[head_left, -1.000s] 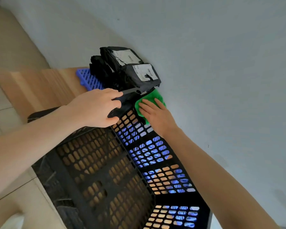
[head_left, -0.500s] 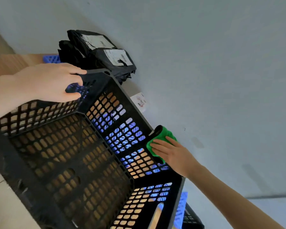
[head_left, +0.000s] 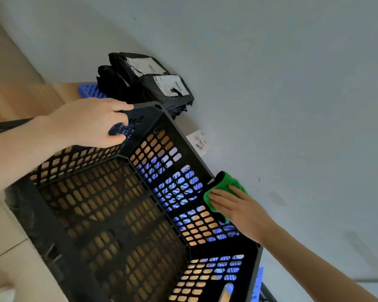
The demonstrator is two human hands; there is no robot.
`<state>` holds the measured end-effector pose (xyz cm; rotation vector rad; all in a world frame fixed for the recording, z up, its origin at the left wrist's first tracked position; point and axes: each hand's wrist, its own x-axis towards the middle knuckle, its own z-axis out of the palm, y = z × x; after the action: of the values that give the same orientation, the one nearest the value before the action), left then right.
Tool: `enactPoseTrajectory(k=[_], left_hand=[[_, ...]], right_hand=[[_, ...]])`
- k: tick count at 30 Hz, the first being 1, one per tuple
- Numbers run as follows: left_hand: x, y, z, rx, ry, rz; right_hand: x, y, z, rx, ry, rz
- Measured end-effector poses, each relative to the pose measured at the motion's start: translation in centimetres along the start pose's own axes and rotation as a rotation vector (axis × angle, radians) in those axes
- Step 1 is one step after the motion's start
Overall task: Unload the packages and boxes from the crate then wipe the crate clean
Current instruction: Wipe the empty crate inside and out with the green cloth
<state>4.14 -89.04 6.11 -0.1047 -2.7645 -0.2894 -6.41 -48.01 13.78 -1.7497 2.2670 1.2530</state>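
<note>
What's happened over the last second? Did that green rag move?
The right hand slid the green cloth along the rim of the crate, from the far corner beside the left hand to about midway. Nothing was picked up or let go. The left hand still grips the far wall; the black packages stay stacked behind.

A light wooden board [head_left: 31,99] lies at the upper left, and a blue plastic grid [head_left: 88,92] rests on its far end. A plain grey surface [head_left: 271,83] fills the upper and right part of the view, and a small white printed card [head_left: 200,141] lies on it. Beige tiles [head_left: 7,240] with thin joints show at the lower left, where a blurred white object [head_left: 0,295] sits in the corner.
</note>
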Motion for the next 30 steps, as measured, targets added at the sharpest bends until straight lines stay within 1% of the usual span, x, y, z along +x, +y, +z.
enactPoseTrajectory(k=[1, 3, 6, 8, 12, 14, 17, 19, 23, 25, 27, 28, 30], left_hand=[[0.0, 0.0, -0.2, -0.042, 0.015, -0.013], [0.1, -0.2, -0.4, -0.031, 0.0, -0.042], [0.4, -0.2, 0.0, -0.087, 0.017, -0.029], [0.5, -0.1, -0.2, -0.084, 0.014, -0.033], [0.6, -0.5, 0.4, -0.092, 0.015, -0.038], [0.7, -0.7, 0.6, -0.118, 0.029, -0.038], [0.9, -0.9, 1.0, -0.171, 0.03, -0.055], [1.0, -1.0, 1.3, -0.199, 0.057, -0.062], [1.1, -1.0, 1.5, -0.209, 0.084, -0.068], [1.1, -1.0, 1.7, -0.202, 0.092, -0.076], [1.1, -1.1, 1.7, -0.206, 0.097, -0.078], [1.1, -1.1, 1.7, -0.207, 0.096, -0.083], [1.1, -1.1, 1.7, -0.197, 0.094, -0.088]], right_hand=[[1.6, -0.1, -0.4, 0.006, 0.019, 0.019], [5.1, -0.2, -1.3, 0.024, 0.051, 0.058], [10.4, -0.3, -2.5, 0.059, 0.094, 0.142], [13.7, -0.5, -3.5, 0.073, 0.127, 0.21], [19.3, -1.4, -5.2, 0.03, 0.298, 0.317], [21.6, -2.3, -5.2, 0.033, 0.331, 0.348], [24.4, -4.3, -3.8, 0.064, 0.304, 0.365], [25.6, -6.0, -2.5, 0.077, 0.229, 0.3], [28.0, -8.8, -0.4, 0.135, 0.135, 0.161], [29.2, -9.7, 0.2, 0.067, 0.063, 0.133], [30.1, -10.1, 1.2, -0.04, -0.041, -0.004], [30.0, -10.0, 1.2, -0.053, -0.05, -0.011], [29.0, -9.1, 0.6, -0.063, 0.032, 0.07]])
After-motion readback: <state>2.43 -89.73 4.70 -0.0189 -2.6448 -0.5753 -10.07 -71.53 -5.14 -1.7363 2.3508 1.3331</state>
